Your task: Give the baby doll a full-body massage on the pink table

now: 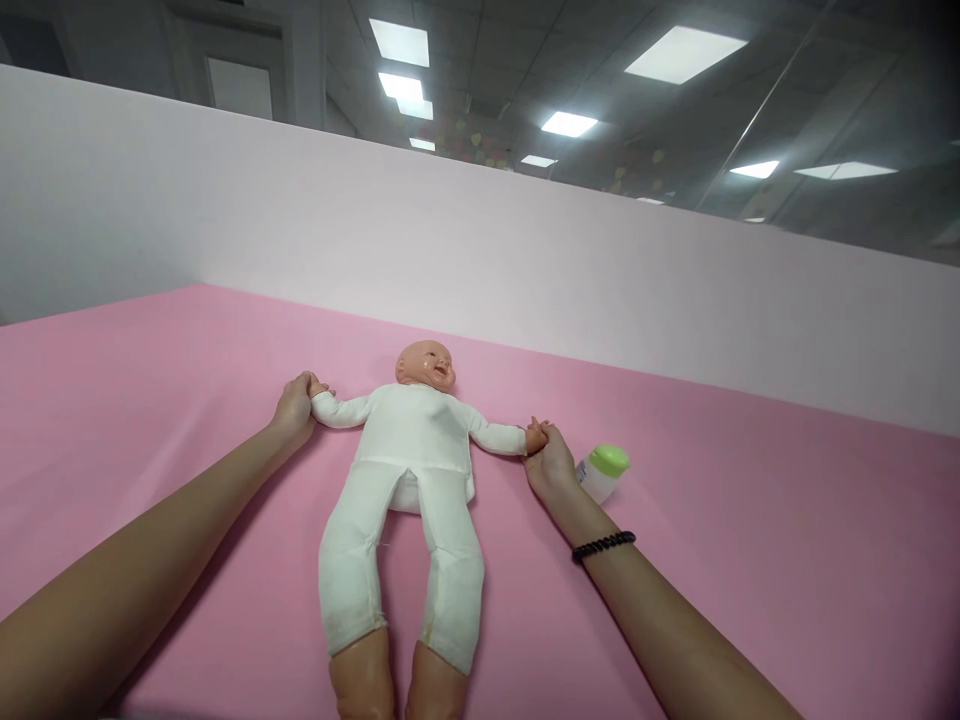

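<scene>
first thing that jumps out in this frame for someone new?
A baby doll in a white suit lies on its back in the middle of the pink table, arms spread wide. The left hand grips one doll hand and the right hand grips the other. Just right of the right hand, a small bottle with a green cap lies on its side.

The doll's feet (pixel 394 690) are cut off by the bottom edge.
</scene>
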Demonstrator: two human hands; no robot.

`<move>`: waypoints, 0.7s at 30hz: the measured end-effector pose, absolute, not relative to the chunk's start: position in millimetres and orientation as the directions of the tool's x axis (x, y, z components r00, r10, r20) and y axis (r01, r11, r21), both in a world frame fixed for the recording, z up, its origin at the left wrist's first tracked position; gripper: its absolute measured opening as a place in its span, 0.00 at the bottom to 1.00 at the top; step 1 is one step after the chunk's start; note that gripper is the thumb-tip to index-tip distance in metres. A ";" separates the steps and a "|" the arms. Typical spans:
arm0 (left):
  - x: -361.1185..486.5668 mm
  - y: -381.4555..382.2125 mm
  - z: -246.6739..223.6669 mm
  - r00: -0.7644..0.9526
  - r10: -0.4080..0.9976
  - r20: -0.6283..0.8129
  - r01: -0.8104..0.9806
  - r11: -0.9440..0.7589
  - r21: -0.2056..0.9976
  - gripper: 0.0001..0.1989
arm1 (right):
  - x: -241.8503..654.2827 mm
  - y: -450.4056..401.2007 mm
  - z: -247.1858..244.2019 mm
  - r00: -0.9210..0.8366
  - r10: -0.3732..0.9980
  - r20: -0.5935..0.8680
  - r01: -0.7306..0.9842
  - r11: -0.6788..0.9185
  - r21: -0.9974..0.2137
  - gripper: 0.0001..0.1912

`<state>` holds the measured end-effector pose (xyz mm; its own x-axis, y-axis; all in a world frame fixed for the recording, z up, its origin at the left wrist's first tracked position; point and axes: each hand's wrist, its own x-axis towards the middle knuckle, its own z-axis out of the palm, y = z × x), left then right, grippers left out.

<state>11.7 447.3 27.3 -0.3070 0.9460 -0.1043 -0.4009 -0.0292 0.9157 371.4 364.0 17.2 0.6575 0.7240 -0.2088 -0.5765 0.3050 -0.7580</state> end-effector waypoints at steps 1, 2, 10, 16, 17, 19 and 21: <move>11.9 446.9 27.7 -0.306 0.947 -0.100 -0.397 -0.031 0.917 0.08 | 371.6 364.4 17.0 0.657 0.719 -0.228 -0.588 0.299 -0.751 0.05; 11.9 446.6 27.8 -0.305 0.948 -0.097 -0.394 -0.033 0.918 0.08 | 371.9 364.6 16.9 0.657 0.713 -0.245 -0.598 0.296 -0.745 0.05; 12.3 444.6 29.7 -0.312 0.931 -0.189 -0.509 0.004 0.861 0.03 | 372.5 362.3 21.4 0.646 0.724 -0.241 -0.618 0.310 -0.723 0.07; 12.0 446.0 28.3 -0.299 0.940 -0.166 -0.489 -0.002 0.872 0.03 | 372.6 360.4 20.5 0.624 0.749 -0.224 -0.611 0.288 -0.737 0.07; 12.0 446.1 28.3 -0.298 0.941 -0.162 -0.481 -0.002 0.877 0.03 | 373.0 360.8 19.6 0.621 0.751 -0.223 -0.609 0.284 -0.741 0.06; 12.1 446.0 28.7 -0.296 0.943 -0.155 -0.470 -0.002 0.883 0.04 | 373.9 362.4 17.7 0.625 0.747 -0.226 -0.605 0.281 -0.745 0.06; 12.3 446.1 29.1 -0.296 0.945 -0.142 -0.455 -0.009 0.890 0.04 | 374.3 364.3 16.4 0.635 0.738 -0.229 -0.603 0.289 -0.743 0.06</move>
<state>12.3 446.1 29.1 -0.2961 0.9445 -0.1422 -0.4552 -0.0087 0.8903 374.3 364.3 16.4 0.6353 0.7376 -0.2289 -0.6032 0.2889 -0.7434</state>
